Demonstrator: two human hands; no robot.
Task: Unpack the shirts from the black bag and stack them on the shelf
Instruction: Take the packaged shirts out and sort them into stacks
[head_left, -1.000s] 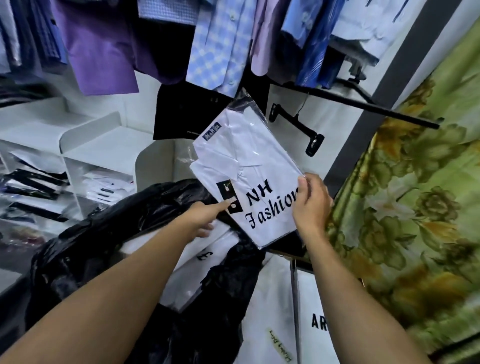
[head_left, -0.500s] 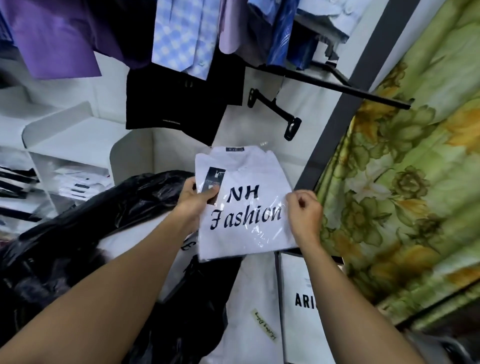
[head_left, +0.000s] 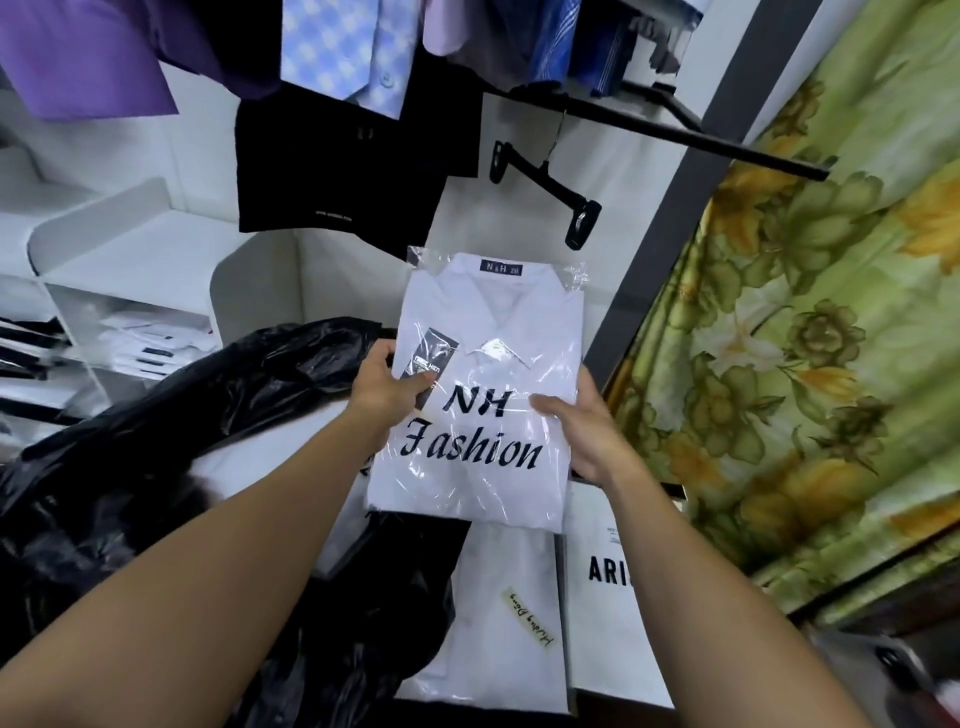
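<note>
A folded white shirt (head_left: 483, 395) in a clear wrapper printed "NH Fashion" is held upright in front of me. My left hand (head_left: 387, 382) grips its left edge, thumb over the black tag. Holding the right edge is my right hand (head_left: 582, 426), with the thumb on the front. The crumpled black bag (head_left: 156, 447) lies open at the left, with white packed shirts (head_left: 291, 462) showing inside. A white shelf unit (head_left: 130, 249) stands at the back left, holding folded white shirts (head_left: 156, 343) in a lower compartment.
More packed white shirts (head_left: 504, 623) and a white "ARI" package (head_left: 608, 571) lie below the held shirt. Hanging shirts (head_left: 343, 47), a black garment (head_left: 337, 161) and an empty black hanger (head_left: 550, 182) are overhead. A green floral curtain (head_left: 810, 322) fills the right side.
The shirt has turned from tilted to upright and come lower and nearer. My left hand went from pointing at the tag to gripping the left edge.
</note>
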